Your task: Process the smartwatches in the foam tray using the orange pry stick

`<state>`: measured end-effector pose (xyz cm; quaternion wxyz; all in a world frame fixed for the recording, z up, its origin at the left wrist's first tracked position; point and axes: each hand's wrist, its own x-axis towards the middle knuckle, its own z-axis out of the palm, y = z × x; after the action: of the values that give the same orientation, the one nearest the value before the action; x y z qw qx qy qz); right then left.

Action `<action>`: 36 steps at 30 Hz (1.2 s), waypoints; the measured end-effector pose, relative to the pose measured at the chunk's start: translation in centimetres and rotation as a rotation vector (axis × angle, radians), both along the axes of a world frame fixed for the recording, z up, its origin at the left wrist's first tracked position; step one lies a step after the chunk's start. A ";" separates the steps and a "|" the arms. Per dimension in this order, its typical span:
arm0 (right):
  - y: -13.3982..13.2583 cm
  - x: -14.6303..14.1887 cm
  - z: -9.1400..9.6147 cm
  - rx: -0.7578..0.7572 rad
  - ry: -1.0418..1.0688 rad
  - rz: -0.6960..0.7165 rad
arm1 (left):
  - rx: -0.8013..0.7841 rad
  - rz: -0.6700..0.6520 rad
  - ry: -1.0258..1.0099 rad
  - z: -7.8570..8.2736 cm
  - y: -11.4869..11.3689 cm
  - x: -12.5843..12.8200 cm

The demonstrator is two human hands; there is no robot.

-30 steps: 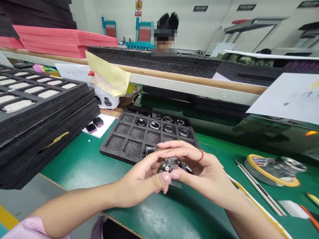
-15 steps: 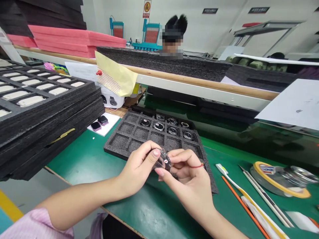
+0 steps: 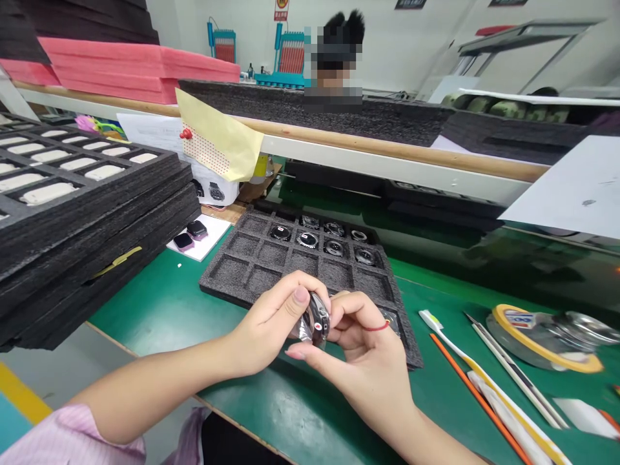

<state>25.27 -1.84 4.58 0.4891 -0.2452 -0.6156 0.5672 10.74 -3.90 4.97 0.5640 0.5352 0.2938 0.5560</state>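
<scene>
A round dark watch case (image 3: 320, 318) with a shiny rim and a small red-and-white mark on its side is held up between both hands. My left hand (image 3: 274, 316) is closed around its left part, thumb on top. My right hand (image 3: 371, 345), a red string at the wrist, has its fingertips on the right edge; its thumb reaches below the case. Something clear and glossy, perhaps film, shows beside the case under my left thumb. Behind the hands lies a black foam tray (image 3: 232, 272), with several round watch cases (image 3: 307, 239) in its far pockets.
Stacked foam trays (image 3: 145, 213) with pale pieces stand at left. Two square watches (image 3: 183, 241) lie on a white card. To the right are a toothbrush (image 3: 450, 339), an orange stick (image 3: 472, 387), thin pens (image 3: 513, 368) and a yellow-rimmed container (image 3: 547, 349). A co-worker sits beyond the shelf.
The watch case has been turned, so its side edge now faces me more. My right thumb has slid left and lower beneath it. The view has tipped slightly downward.
</scene>
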 end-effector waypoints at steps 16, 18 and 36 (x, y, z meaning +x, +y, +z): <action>-0.5 0.1 0.3 -0.070 0.002 0.023 | 0.002 -0.130 0.034 -0.6 0.1 -0.4; -0.6 0.1 0.3 -0.051 0.000 0.016 | -0.008 -0.128 0.016 -0.6 0.2 -0.3; -0.7 0.0 0.1 0.059 -0.028 -0.042 | -0.024 -0.127 -0.022 -0.7 0.1 -0.2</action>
<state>25.26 -2.55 4.72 0.4991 -0.2514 -0.6338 0.5347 10.55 -3.84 4.30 0.6076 0.5400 0.2597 0.5214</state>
